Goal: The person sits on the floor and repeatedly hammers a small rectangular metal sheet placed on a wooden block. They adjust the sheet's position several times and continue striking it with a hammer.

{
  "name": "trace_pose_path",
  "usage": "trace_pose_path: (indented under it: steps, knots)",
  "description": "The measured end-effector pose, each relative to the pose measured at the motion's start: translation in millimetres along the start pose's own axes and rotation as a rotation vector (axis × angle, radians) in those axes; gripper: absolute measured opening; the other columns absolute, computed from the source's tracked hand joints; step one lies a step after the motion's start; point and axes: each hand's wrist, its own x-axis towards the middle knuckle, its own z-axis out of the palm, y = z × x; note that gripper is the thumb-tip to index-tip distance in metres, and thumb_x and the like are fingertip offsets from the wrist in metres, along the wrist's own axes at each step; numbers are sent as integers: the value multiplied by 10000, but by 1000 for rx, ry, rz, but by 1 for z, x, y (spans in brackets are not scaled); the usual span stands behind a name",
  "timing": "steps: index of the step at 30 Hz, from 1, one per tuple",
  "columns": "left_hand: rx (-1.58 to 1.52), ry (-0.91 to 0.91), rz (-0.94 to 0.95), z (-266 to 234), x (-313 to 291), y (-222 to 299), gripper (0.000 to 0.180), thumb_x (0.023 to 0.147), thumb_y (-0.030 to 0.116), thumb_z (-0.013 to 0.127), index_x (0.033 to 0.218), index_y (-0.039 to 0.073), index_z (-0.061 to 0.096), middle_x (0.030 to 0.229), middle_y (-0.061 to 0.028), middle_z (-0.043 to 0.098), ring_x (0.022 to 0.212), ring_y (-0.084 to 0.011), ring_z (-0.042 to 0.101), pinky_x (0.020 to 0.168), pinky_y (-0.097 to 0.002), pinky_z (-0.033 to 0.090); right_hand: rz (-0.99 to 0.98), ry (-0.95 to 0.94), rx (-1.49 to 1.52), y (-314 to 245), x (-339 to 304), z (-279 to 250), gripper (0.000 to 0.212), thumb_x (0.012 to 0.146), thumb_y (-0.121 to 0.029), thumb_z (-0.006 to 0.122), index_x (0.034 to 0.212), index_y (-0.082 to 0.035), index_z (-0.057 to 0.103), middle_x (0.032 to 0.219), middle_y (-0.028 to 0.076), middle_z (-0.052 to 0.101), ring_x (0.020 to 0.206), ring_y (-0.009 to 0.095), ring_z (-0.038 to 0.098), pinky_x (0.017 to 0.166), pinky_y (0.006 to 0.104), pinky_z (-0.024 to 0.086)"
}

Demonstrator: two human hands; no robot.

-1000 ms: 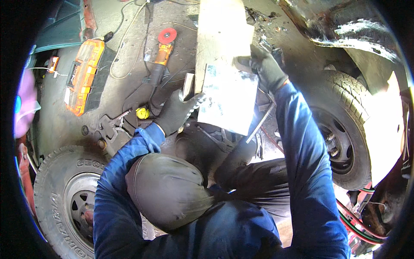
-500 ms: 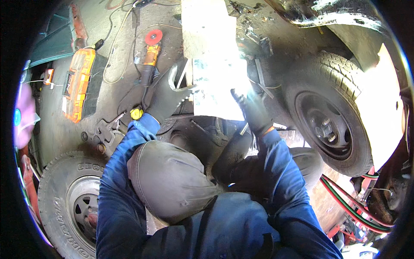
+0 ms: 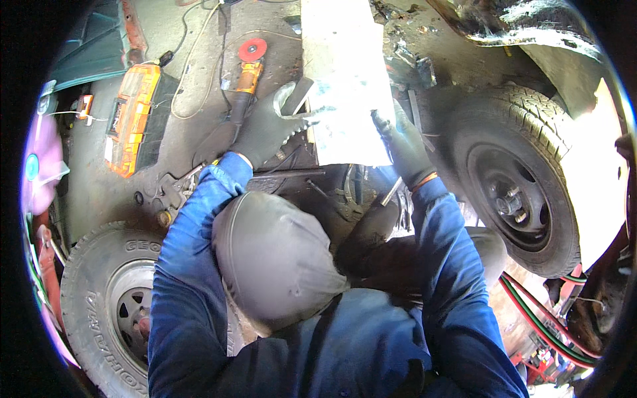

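We are holding a metal sheet [image 3: 345, 86] over the floor, left hand [image 3: 265, 129] pinching its left edge, right hand [image 3: 403, 142] pressing its right edge. It looks stiff, sharp-edged; gripping both edges seems safest.

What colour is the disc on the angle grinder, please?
Red; the angle grinder's disc shows best in the head view.

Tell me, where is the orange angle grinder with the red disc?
The orange angle grinder with the red disc lies on the ground at upper left, just beyond the gloved left hand, right of the orange tool case.
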Motion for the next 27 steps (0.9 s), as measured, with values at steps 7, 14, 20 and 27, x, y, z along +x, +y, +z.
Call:
trace_pose_path:
  steps: [7,14,20,27]
  knots:
    - [-550,143,-132,-44,-5,52,385,1082,238,685,1356,-27,629,1111,-114,734,862,-149,710,724,-294,599,125,39,120,6,1,5,675,1094,-407,679,1585,14,486,1440,157,665,1303,200,616,1116,353,487]
    - [-526,24,358,-34,-9,69,354,1115,193,644,1390,-28,607,1258,-176,749,1134,-229,750,1033,-390,600,97,59,60,-3,-5,6,621,1094,-386,681,1543,17,533,1387,135,695,1260,190,634,1098,343,494]
    - [-362,36,271,-5,-17,64,285,1079,204,727,1269,-6,697,1097,-47,753,994,-110,696,887,-292,555,154,59,-42,-1,-5,4,617,1103,-435,648,1507,24,564,1363,152,701,1251,199,642,1095,353,493]
    - [16,61,14,-24,-43,67,223,1036,210,777,1107,8,716,817,9,661,690,-75,625,611,-252,532,221,454,67,109,-39,-34,659,1089,-508,590,1473,26,564,1355,243,701,1214,322,685,1070,410,527]
